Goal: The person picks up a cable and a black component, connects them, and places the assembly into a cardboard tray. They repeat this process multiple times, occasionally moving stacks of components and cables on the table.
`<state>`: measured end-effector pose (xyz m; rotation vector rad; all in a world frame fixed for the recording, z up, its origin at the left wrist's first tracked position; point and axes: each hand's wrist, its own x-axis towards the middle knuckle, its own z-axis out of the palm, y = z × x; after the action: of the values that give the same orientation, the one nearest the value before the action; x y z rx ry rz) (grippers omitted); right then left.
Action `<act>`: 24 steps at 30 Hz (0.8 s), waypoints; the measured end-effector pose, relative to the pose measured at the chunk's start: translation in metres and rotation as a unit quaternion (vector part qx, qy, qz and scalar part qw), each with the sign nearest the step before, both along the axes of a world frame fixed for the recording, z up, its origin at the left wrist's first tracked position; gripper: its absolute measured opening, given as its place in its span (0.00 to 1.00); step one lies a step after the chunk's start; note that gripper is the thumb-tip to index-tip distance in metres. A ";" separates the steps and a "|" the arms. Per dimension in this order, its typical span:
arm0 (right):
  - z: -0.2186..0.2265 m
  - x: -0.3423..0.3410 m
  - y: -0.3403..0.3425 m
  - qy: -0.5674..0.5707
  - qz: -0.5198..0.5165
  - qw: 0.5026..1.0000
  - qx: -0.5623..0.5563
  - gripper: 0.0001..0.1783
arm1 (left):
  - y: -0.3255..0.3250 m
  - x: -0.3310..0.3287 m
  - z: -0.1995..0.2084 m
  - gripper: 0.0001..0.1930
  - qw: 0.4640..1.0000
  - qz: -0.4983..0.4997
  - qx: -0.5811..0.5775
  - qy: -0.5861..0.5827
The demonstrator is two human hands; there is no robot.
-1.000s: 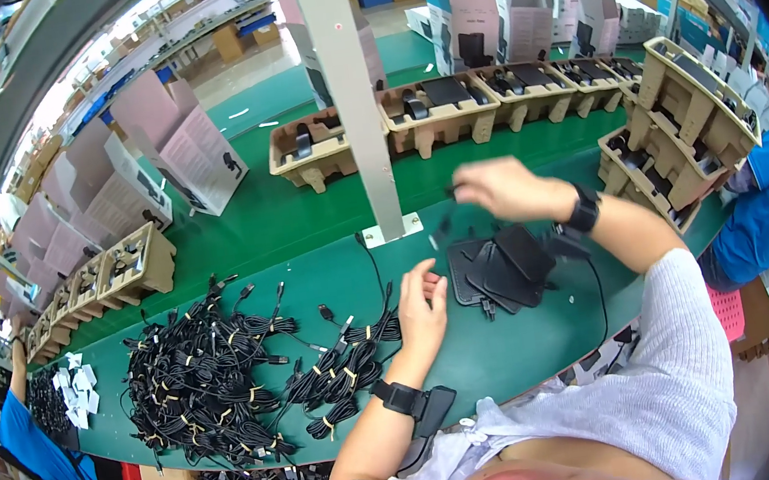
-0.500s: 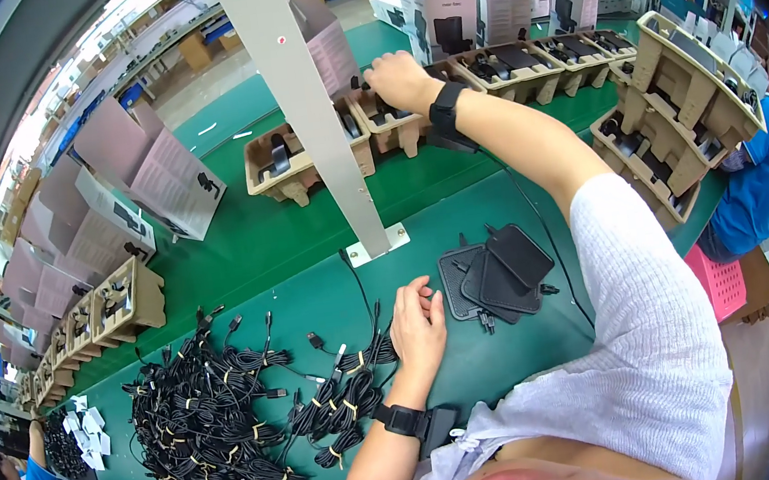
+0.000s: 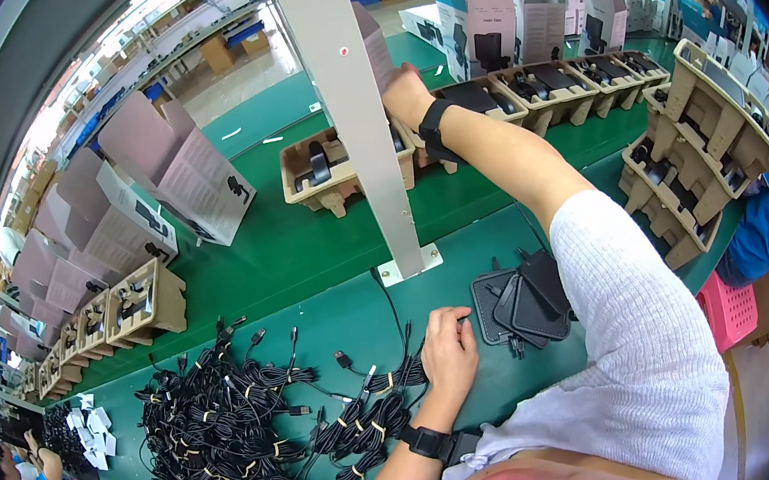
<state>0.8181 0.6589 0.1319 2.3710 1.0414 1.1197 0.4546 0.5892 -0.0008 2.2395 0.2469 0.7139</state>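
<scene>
My left hand [image 3: 450, 357] rests on the green bench, fingers loosely bent and holding nothing visible. To its left lie black cables [image 3: 364, 425] bundled with pale ties; to its right is a small stack of flat black pads [image 3: 517, 305]. My right arm reaches across to the raised green strip. There my right hand [image 3: 410, 101] is over a row of brown molded-pulp trays, beside an upright printed carton [image 3: 372, 45]. The white post partly covers that carton and my fingertips, so any hold is unclear. One tray [image 3: 330, 189] left of the post carries a black part.
The white post [image 3: 355, 119] is bolted to the bench edge. Open cartons [image 3: 190, 182] and trays [image 3: 148, 307] line the left. Stacked trays [image 3: 682, 160] rise at right, near a pink basket [image 3: 729, 313]. A large cable heap [image 3: 225, 423] lies left; people in blue sit at both sides.
The whole view has shifted, moving the scene rightward and slightly down. My right hand has moved toward the post and carton, its fingers now less visible. My left hand stays on the bench.
</scene>
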 end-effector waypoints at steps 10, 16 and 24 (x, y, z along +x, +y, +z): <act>-0.039 0.001 -0.019 0.352 0.009 0.875 0.332 0.25 | 0.001 0.002 -0.003 0.07 1.000 0.004 -0.002 -0.012; -0.052 -0.001 -0.022 0.301 0.059 0.881 0.360 0.17 | 0.003 -0.001 -0.003 0.06 1.000 0.015 -0.005 -0.009; -0.046 0.003 -0.042 0.306 0.070 0.899 0.304 0.15 | 0.002 0.000 -0.004 0.05 0.999 0.028 0.004 -0.015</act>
<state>0.8213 0.6167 0.0861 3.3428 1.1858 0.8279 0.4543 0.5912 -0.0052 2.2344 0.2943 0.7788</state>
